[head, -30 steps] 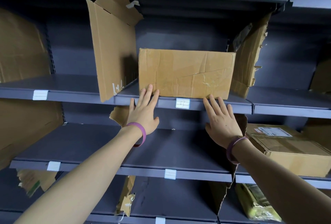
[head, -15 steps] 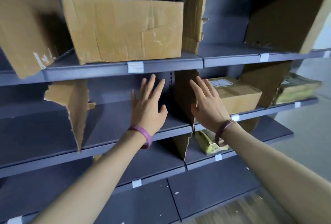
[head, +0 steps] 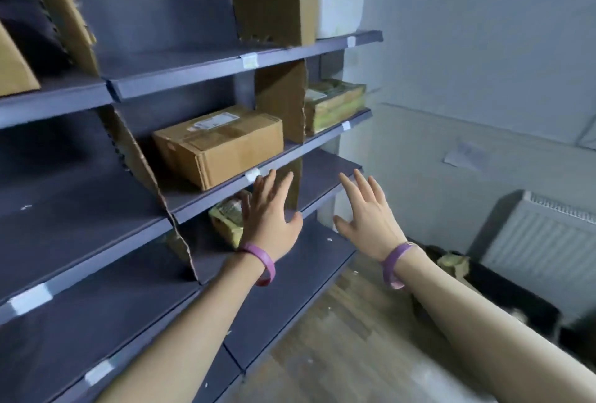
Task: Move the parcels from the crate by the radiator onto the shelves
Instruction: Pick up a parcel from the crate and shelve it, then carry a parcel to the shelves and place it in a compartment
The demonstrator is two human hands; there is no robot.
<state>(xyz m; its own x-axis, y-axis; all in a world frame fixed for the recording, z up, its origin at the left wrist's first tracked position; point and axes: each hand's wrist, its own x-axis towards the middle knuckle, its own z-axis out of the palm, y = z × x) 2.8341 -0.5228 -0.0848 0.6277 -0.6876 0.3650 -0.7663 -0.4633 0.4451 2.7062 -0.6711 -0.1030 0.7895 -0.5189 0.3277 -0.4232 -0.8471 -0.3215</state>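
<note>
Parcels (head: pixel 453 264) are in neither hand. The left hand (head: pixel 271 218) and right hand (head: pixel 367 218) hover empty, fingers spread, just before the shelves (head: pixel 180 70). One wrapped parcel shows in the dark crate (head: pixel 503 289) beside the radiator (head: pixel 541 241). It probably handles light and soft, so grip both ends. The shelves carry a cardboard box (head: pixel 219 144) and wrapped bundles (head: pixel 333 104).

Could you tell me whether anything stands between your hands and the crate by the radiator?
Nothing visible does. The left hand and right hand are open and empty before the shelves. The crate sits low to the right by the radiator, with only floor between.
</note>
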